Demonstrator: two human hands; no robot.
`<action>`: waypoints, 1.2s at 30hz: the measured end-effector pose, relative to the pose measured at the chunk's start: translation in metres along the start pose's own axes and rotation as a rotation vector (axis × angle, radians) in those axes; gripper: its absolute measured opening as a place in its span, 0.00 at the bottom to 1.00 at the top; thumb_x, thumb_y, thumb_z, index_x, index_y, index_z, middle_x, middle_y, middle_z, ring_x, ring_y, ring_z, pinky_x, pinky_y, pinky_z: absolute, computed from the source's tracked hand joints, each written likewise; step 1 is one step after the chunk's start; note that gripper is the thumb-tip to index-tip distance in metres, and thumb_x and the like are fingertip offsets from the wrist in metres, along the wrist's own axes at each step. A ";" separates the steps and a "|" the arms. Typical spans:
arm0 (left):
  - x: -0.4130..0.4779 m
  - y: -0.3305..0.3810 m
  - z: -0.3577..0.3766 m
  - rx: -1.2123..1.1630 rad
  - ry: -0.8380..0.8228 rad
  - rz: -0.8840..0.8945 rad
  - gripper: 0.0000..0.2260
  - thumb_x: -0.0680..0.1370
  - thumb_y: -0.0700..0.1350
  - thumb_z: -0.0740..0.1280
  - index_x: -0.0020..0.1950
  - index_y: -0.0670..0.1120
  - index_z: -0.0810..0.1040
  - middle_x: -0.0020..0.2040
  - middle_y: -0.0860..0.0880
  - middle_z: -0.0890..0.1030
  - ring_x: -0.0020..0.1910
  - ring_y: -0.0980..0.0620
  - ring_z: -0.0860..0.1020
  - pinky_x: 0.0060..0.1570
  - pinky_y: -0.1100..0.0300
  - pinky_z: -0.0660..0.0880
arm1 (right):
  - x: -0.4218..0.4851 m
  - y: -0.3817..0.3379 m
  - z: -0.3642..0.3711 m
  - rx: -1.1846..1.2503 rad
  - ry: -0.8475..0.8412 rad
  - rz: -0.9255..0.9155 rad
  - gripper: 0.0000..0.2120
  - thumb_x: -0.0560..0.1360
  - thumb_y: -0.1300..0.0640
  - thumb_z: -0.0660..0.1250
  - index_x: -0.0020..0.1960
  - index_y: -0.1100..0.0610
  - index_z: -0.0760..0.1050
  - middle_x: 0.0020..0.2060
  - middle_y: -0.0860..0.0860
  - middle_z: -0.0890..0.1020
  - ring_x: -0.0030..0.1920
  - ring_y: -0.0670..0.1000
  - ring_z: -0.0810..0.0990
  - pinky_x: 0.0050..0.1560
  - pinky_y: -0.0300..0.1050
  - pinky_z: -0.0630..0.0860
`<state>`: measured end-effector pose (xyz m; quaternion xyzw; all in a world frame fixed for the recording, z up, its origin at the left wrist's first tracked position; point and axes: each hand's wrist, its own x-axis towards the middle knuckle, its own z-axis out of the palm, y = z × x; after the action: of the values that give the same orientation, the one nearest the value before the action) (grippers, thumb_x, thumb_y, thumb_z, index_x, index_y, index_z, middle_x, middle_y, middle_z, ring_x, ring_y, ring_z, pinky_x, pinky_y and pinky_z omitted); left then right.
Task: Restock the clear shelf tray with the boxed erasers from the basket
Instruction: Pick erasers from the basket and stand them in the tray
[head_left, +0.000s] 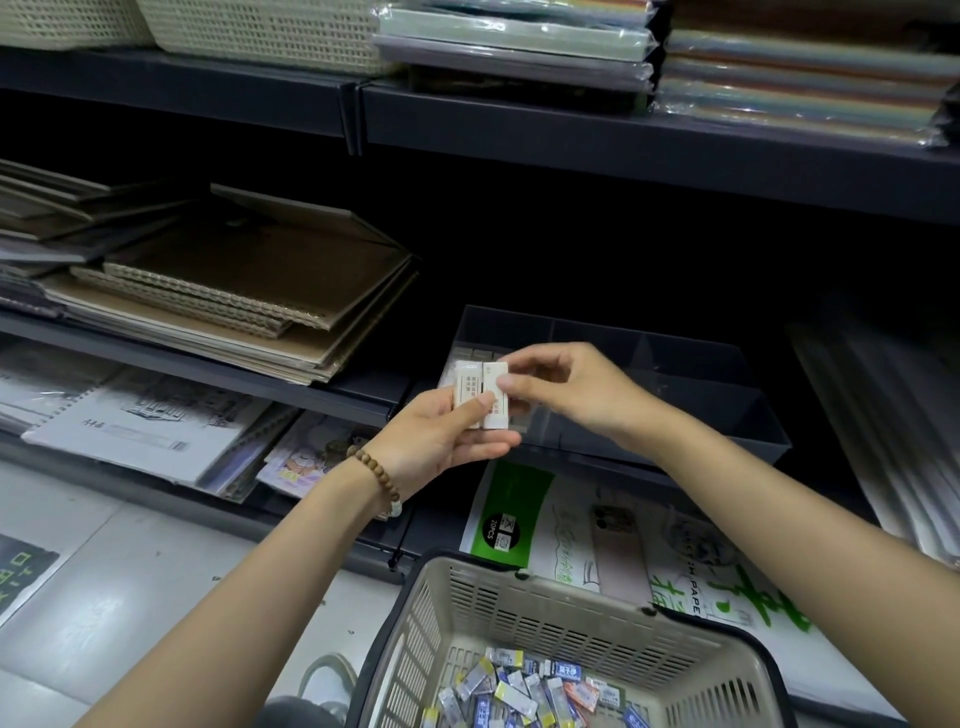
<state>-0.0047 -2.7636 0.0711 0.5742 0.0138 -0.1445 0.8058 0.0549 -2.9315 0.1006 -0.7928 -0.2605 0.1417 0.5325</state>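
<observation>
Erasers in hand: we hold two white boxed erasers (480, 397) side by side and upright, between both hands, just in front of the tray's left end.
Left hand (441, 434): we grasp the boxes from below, thumb pressed on their front, fingers (488, 451) curled under them; a bead bracelet (376, 475) sits on the wrist.
Right hand (576, 389): our thumb and forefinger pinch the right-hand box near its top; the other fingers curl loosely behind.
Tray (769, 431): clear plastic with dividers, on the dark shelf (675, 150) unit, directly behind our hands. Pale boxes show in its left compartment; we cannot tell how many.
Basket (519, 608): beige and slotted, below our arms and nearest to us, well apart from the tray.
Loose erasers (519, 686): a heap of small packs in blue, yellow and orange on the basket's bottom.
Spiral pads (234, 280): brown stack on the shelf to the left of the tray.
Sketch paper (514, 512): green and white packs lying under the tray.
</observation>
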 end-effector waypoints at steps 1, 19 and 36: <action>0.000 0.000 0.001 0.002 0.000 0.007 0.10 0.81 0.43 0.58 0.59 0.42 0.74 0.49 0.45 0.84 0.42 0.51 0.84 0.38 0.65 0.79 | -0.001 0.000 0.000 0.027 0.012 0.013 0.09 0.74 0.57 0.69 0.52 0.59 0.80 0.42 0.49 0.84 0.40 0.40 0.81 0.40 0.27 0.73; 0.049 0.021 -0.005 0.666 0.125 0.325 0.09 0.75 0.43 0.69 0.55 0.46 0.77 0.42 0.43 0.84 0.40 0.53 0.83 0.42 0.63 0.80 | 0.007 0.025 -0.050 -0.149 0.164 0.077 0.08 0.74 0.64 0.68 0.52 0.60 0.72 0.41 0.51 0.81 0.37 0.46 0.81 0.39 0.34 0.79; 0.067 0.009 -0.009 1.034 0.152 0.468 0.07 0.72 0.46 0.73 0.49 0.50 0.83 0.40 0.55 0.83 0.40 0.58 0.81 0.42 0.69 0.76 | 0.001 0.028 -0.039 -0.088 0.205 -0.063 0.05 0.75 0.61 0.67 0.47 0.52 0.75 0.41 0.49 0.82 0.39 0.43 0.82 0.41 0.34 0.78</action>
<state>0.0627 -2.7668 0.0642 0.8903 -0.1283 0.0918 0.4272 0.0823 -2.9694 0.0898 -0.8172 -0.2355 0.0317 0.5251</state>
